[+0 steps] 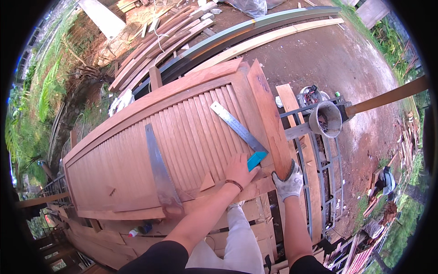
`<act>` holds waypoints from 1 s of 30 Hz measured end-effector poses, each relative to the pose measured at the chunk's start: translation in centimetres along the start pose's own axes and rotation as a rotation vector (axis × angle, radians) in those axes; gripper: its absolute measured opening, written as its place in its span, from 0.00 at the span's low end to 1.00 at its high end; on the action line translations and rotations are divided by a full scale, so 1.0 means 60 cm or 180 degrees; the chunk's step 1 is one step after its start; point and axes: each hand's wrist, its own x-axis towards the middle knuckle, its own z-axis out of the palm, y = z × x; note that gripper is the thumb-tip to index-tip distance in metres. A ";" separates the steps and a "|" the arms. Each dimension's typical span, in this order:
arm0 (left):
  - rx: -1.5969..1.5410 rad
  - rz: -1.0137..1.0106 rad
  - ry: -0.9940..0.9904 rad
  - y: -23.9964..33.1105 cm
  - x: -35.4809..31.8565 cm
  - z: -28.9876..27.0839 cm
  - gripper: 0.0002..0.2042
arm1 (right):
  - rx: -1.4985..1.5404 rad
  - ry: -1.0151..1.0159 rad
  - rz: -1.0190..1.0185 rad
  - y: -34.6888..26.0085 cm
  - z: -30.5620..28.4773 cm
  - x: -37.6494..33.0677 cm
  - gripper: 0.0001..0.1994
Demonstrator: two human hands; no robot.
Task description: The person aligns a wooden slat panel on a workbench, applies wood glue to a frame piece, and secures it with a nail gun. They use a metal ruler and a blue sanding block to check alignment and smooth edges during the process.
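A brown wooden louvered panel (132,137) lies across the slats before me. My left hand (239,171), bare with a bracelet at the wrist, rests on its near right part with fingers stretched out. Beside its thumb is the teal handle of a try square (235,125), whose steel blade slants over the louvers. My right hand (289,181), in a pale work glove, grips the near end of a reddish wooden board (270,118) along the panel's right end. Left of my left hand lie a handsaw (158,166) and a small triangular wood offcut (207,182).
A grey bucket (325,119) stands right of the board, by a dark metal frame (328,176). Stacked planks (159,41) and long beams (246,34) lie on the ground beyond the panel. A small bottle (133,233) lies near the panel's close edge.
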 end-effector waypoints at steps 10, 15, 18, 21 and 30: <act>0.0211 -0.0050 -0.0349 -0.017 -0.020 -0.034 0.21 | -0.0086 -0.0381 -0.0045 -0.012 0.055 0.106 0.44; 0.0548 -0.0407 -0.0565 -0.064 -0.074 -0.111 0.23 | -0.0254 -0.0435 -0.0079 -0.017 0.070 0.107 0.44; 0.0409 -0.0438 -0.0235 -0.063 -0.067 -0.110 0.24 | -0.0297 -0.0355 -0.0036 -0.014 0.073 0.106 0.43; 0.0035 -0.0149 0.0126 -0.029 -0.003 -0.092 0.25 | -0.0273 -0.0215 -0.0021 -0.009 0.078 0.098 0.43; -0.0196 -0.0247 0.0798 0.070 0.245 0.009 0.43 | -0.0385 -0.0324 0.0330 -0.055 0.080 0.113 0.43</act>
